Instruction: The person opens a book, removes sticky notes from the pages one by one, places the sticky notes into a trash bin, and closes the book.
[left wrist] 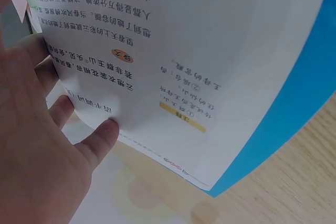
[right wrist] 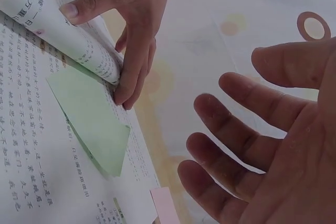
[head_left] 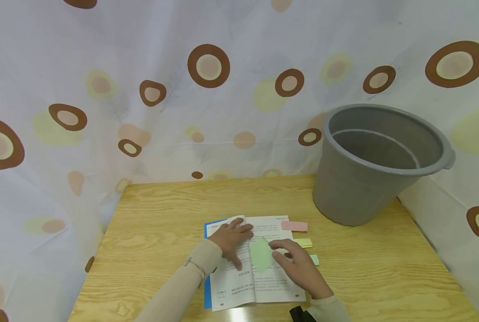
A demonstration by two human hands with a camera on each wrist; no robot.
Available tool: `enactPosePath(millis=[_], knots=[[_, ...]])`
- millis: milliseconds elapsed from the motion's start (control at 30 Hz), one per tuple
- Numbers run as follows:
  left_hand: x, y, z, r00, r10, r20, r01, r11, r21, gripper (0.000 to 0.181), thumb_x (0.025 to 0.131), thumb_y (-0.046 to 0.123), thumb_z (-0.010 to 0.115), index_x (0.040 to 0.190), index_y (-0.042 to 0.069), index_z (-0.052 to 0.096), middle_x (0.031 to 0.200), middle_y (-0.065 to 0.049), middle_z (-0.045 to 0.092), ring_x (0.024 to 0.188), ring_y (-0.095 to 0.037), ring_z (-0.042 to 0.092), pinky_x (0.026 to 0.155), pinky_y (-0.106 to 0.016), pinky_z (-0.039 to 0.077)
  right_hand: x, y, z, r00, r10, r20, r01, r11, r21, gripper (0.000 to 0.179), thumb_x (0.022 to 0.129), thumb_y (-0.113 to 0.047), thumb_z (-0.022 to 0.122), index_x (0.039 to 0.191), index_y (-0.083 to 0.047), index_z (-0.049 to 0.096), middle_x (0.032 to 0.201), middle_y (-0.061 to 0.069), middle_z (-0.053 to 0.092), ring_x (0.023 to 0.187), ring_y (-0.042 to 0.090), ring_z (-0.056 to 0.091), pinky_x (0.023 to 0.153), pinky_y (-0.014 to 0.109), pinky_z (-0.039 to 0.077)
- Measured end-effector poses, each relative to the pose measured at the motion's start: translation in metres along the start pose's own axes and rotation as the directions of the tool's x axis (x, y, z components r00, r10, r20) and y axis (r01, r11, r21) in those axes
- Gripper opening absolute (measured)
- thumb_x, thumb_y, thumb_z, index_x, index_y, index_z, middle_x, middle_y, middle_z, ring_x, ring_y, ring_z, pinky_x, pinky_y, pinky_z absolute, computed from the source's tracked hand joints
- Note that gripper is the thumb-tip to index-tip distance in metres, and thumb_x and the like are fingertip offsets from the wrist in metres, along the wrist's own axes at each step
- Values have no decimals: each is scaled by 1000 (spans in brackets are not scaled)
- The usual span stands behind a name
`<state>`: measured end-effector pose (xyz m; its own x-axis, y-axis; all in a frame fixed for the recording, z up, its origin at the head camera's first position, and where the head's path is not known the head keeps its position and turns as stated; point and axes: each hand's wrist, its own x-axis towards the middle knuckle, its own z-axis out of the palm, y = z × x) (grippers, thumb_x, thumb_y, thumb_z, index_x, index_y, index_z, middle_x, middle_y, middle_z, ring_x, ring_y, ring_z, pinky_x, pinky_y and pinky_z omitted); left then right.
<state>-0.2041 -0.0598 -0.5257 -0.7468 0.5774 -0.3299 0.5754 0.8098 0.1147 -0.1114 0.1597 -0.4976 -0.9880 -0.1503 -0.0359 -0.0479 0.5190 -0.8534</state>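
An open book (head_left: 277, 286) with printed pages lies on the table, its blue cover showing at the left edge. My left hand (head_left: 232, 241) presses on the left-hand page near the fold, fingers spread, and that page bulges up in the right wrist view. Against the fold lies a pale green paper piece (head_left: 260, 255) with angled edges, flat on the right-hand page. Just right of the paper is my right hand (head_left: 299, 268), its fingers loosely bent. Nothing shows between those fingers in the right wrist view. In the left wrist view, the left page (left wrist: 210, 77) fills much of the picture.
Pink (head_left: 294, 226), yellow (head_left: 303, 243) and green (head_left: 315, 259) paper tabs stick out from the book's right side. A large grey bucket (head_left: 344, 188) stands at the table's back right. Behind the wooden table (head_left: 175, 201) hangs a patterned cloth (head_left: 231, 112).
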Motion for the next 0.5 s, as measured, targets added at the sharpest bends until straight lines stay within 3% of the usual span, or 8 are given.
enactPosePath(millis=[167,500], knots=[[1,0,1,1000,4,1,-4,1000,-11,103,61,58,87,150,32,42,164,16,26,156,-18,14,127,-43,28,6,2,2,1000,14,-18,-14,1000,1,26,97,-13,61,122,-12,67,126,5,67,121,27,60,95,42,56],[0,-1,3,1000,-3,-15,2,1000,-20,103,60,57,88,150,31,42,164,15,27,157,-19,14,127,-46,26,15,11,13,993,110,-43,-113,991,-65,31,98,-16,59,128,-10,63,135,10,60,125,31,56,100,49,53]])
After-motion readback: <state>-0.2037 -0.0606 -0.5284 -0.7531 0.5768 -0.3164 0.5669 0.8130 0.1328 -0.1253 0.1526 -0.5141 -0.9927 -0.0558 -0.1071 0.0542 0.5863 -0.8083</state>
